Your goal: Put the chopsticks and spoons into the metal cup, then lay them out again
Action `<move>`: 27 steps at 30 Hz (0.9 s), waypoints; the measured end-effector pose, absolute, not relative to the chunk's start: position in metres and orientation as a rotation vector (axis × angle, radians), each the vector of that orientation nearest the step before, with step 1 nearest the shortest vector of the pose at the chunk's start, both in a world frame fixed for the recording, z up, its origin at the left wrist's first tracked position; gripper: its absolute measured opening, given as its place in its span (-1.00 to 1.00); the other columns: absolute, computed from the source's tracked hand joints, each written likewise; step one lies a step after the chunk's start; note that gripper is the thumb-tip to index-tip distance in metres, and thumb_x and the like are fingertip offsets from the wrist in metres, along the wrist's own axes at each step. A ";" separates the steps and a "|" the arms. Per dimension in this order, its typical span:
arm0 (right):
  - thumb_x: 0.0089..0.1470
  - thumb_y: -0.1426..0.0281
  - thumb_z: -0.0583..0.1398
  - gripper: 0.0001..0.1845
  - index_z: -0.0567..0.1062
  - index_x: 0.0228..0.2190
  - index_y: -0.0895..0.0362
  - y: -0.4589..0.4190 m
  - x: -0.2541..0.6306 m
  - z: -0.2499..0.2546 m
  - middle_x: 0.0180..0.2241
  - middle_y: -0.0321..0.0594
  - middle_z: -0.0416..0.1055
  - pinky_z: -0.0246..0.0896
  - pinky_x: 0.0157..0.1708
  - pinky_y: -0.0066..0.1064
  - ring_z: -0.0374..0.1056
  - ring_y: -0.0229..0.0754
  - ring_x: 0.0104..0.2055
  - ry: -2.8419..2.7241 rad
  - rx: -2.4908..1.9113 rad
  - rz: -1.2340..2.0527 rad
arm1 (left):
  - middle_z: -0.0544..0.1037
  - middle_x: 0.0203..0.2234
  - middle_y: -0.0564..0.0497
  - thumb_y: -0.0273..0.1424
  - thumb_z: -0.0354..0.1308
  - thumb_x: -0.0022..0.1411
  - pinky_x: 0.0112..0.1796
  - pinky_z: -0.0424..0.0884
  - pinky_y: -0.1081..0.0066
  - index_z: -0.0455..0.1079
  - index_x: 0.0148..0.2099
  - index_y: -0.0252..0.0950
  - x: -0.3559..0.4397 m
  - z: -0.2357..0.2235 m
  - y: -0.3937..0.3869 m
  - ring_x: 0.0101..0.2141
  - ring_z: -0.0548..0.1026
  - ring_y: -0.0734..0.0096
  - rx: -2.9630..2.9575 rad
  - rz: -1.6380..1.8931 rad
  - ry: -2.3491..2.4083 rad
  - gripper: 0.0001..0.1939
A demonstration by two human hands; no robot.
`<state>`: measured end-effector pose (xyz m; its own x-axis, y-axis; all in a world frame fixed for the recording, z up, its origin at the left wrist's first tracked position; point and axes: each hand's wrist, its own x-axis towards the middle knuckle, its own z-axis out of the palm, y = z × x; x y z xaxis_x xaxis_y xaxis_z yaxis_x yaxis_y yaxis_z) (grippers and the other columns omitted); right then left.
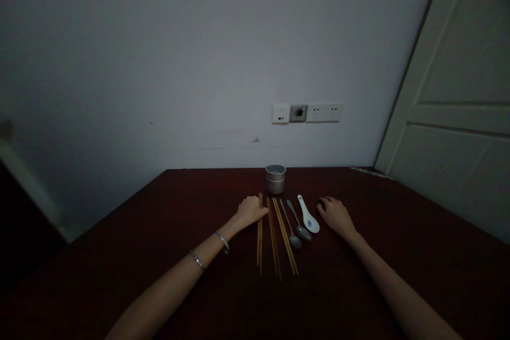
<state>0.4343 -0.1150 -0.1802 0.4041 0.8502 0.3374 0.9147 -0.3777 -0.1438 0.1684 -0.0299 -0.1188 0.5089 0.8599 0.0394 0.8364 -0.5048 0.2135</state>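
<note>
My left hand (249, 211) is closed around the upper part of the leftmost pair of chopsticks (260, 252), its thumb reaching across them. To the right lie two more sets of wooden chopsticks, a darker one (273, 239) and a lighter one (286, 236). Beside those are two metal spoons, one nearer (294, 241) and one a little farther (303, 232). A white soup spoon (309, 221) with a blue mark comes last in the row. My right hand (335, 214) rests on the tabletop right of it, holding nothing, fingers loosely bent and apart.
Behind the utensils a silver metal holder with small holes (275, 180) stands upright on the dark red table (191, 196). The wall behind carries a row of sockets (324, 112). A pale door (450, 133) is at the right.
</note>
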 end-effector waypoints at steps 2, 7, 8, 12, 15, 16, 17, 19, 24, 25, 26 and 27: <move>0.09 0.30 -0.07 -0.54 0.36 -0.07 0.26 -0.117 0.436 -0.177 -0.03 0.06 0.28 0.10 -0.09 -0.25 0.20 0.00 -0.01 -1.504 -2.329 -0.263 | 0.51 -0.39 -0.22 -0.26 0.00 0.03 -0.45 0.30 0.48 0.45 -0.30 -0.42 0.169 -0.109 -0.027 -0.37 0.49 0.25 2.583 0.290 1.436 -0.65; 0.06 0.29 -0.02 -0.59 0.41 -0.13 0.22 -0.120 0.421 -0.144 -0.05 0.02 0.33 0.11 -0.07 -0.20 0.26 0.01 -0.04 -1.237 -2.088 -0.230 | 0.50 -0.51 -0.16 -0.29 -0.01 0.03 -0.49 0.21 0.48 0.45 -0.43 -0.43 0.175 -0.072 -0.025 -0.48 0.45 0.34 2.632 0.606 1.355 -0.69; 0.05 0.28 0.01 -0.61 0.43 -0.15 0.20 -0.120 0.412 -0.135 -0.07 -0.01 0.35 0.11 -0.05 -0.21 0.27 0.00 -0.05 -1.205 -1.962 -0.177 | 0.49 -0.54 -0.14 -0.29 -0.01 0.03 -0.49 0.20 0.48 0.45 -0.45 -0.42 0.177 -0.064 -0.026 -0.49 0.44 0.36 2.634 0.677 1.334 -0.69; -0.05 0.17 0.12 -0.59 0.48 -0.27 0.21 -0.118 0.357 -0.107 -0.24 -0.02 0.46 0.28 -0.20 -0.25 0.38 -0.04 -0.19 -1.116 -1.323 0.468 | 0.47 -0.60 -0.04 -0.30 -0.01 0.05 -0.47 0.18 0.49 0.42 -0.49 -0.38 0.186 -0.040 -0.041 -0.54 0.38 0.44 2.573 0.910 1.289 -0.72; -0.16 0.18 0.23 -0.58 0.49 -0.30 0.23 -0.122 0.321 -0.100 -0.31 -0.05 0.48 0.34 -0.27 -0.27 0.41 -0.07 -0.25 -0.953 -1.068 0.875 | 0.47 -0.58 -0.01 -0.29 -0.01 0.06 -0.46 0.17 0.49 0.41 -0.45 -0.36 0.192 -0.033 -0.055 -0.54 0.36 0.47 2.543 1.021 1.236 -0.73; -0.19 0.19 0.26 -0.59 0.49 -0.32 0.23 -0.124 0.313 -0.099 -0.34 -0.07 0.49 0.34 -0.28 -0.29 0.42 -0.09 -0.28 -0.906 -1.020 0.931 | 0.46 -0.58 0.00 -0.29 -0.01 0.07 -0.46 0.17 0.49 0.41 -0.44 -0.36 0.193 -0.033 -0.059 -0.55 0.36 0.48 2.545 1.039 1.212 -0.73; -0.22 0.21 0.28 -0.60 0.49 -0.33 0.22 -0.127 0.307 -0.099 -0.36 -0.10 0.49 0.35 -0.29 -0.31 0.42 -0.11 -0.30 -0.869 -0.988 0.964 | 0.46 -0.58 0.00 -0.29 -0.01 0.07 -0.46 0.17 0.49 0.41 -0.43 -0.35 0.194 -0.033 -0.062 -0.55 0.36 0.48 2.549 1.053 1.193 -0.74; -0.26 0.24 0.31 -0.59 0.49 -0.33 0.21 -0.131 0.299 -0.098 -0.40 -0.15 0.49 0.35 -0.32 -0.35 0.42 -0.15 -0.34 -0.829 -0.962 0.990 | 0.46 -0.59 0.01 -0.29 -0.01 0.08 -0.46 0.17 0.49 0.40 -0.42 -0.34 0.195 -0.035 -0.066 -0.55 0.37 0.47 2.552 1.069 1.174 -0.76; -0.33 0.16 0.32 -0.53 0.50 -0.37 0.23 -0.136 0.290 -0.097 -0.54 -0.21 0.46 0.28 -0.52 -0.46 0.38 -0.21 -0.50 -0.906 -1.018 0.936 | 0.46 -0.58 0.03 -0.30 0.00 0.08 -0.46 0.17 0.49 0.38 -0.42 -0.31 0.199 -0.039 -0.073 -0.54 0.39 0.46 2.529 1.069 1.200 -0.79; -0.32 0.14 0.30 -0.53 0.50 -0.39 0.24 -0.136 0.289 -0.097 -0.57 -0.21 0.45 0.25 -0.56 -0.48 0.35 -0.23 -0.54 -0.929 -1.024 0.910 | 0.46 -0.58 0.03 -0.30 0.01 0.08 -0.46 0.17 0.50 0.37 -0.42 -0.31 0.200 -0.040 -0.074 -0.53 0.39 0.46 2.526 1.073 1.200 -0.80; -0.30 0.12 0.29 -0.53 0.50 -0.40 0.25 -0.136 0.288 -0.097 -0.59 -0.22 0.44 0.21 -0.60 -0.49 0.33 -0.25 -0.56 -0.949 -1.029 0.887 | 0.46 -0.58 0.03 -0.30 0.01 0.08 -0.45 0.17 0.50 0.37 -0.42 -0.31 0.201 -0.040 -0.075 -0.53 0.39 0.47 2.523 1.081 1.194 -0.80; -0.27 0.11 0.27 -0.53 0.51 -0.40 0.25 -0.137 0.287 -0.096 -0.60 -0.23 0.43 0.17 -0.62 -0.51 0.31 -0.26 -0.58 -0.966 -1.035 0.867 | 0.45 -0.58 0.04 -0.30 0.02 0.08 -0.45 0.18 0.50 0.36 -0.43 -0.30 0.201 -0.041 -0.076 -0.53 0.39 0.47 2.522 1.093 1.184 -0.80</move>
